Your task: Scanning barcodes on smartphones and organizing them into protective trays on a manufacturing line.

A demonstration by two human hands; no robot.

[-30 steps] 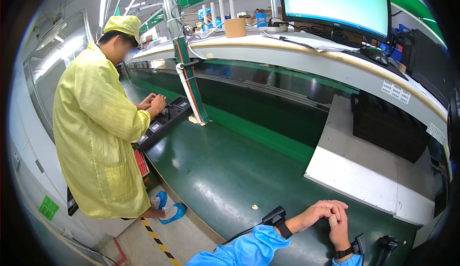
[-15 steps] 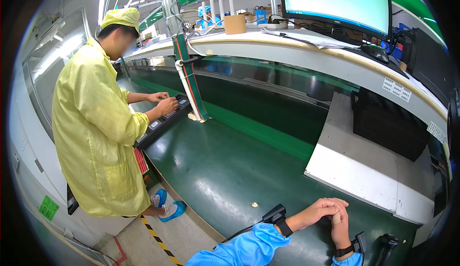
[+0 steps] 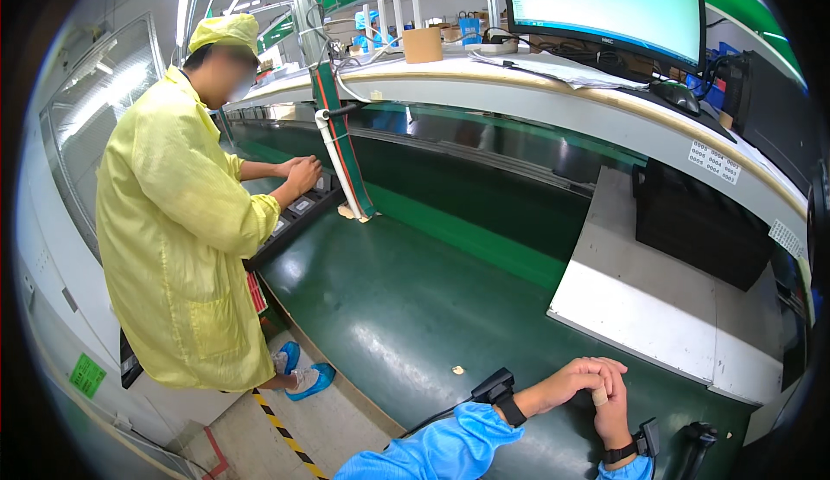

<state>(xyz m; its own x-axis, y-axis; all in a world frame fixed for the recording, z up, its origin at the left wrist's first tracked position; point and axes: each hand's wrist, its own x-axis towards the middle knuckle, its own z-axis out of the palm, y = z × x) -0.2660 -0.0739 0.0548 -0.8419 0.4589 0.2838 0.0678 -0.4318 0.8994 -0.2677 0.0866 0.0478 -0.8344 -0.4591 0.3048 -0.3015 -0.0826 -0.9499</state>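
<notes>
My left hand and my right hand are brought together above the green work surface, at the lower right. The fingers of both are bent and overlap, so some are partly hidden. A tan wrap shows on one finger. No object shows in either hand. Both wrists carry black strapped devices, and blue sleeves cover my forearms. Closest to my right hand is a black-handled object at the bottom edge, its kind unclear.
A co-worker in a yellow coat handles a black tray at the left. White panels and a black bin lie to the right. Above stands a shelf with a monitor and a tape roll. A white pipe rises mid-left.
The co-worker's hands have drawn closer together over the tray, and their head and body have shifted slightly right. My hands stay together, almost unmoved.
</notes>
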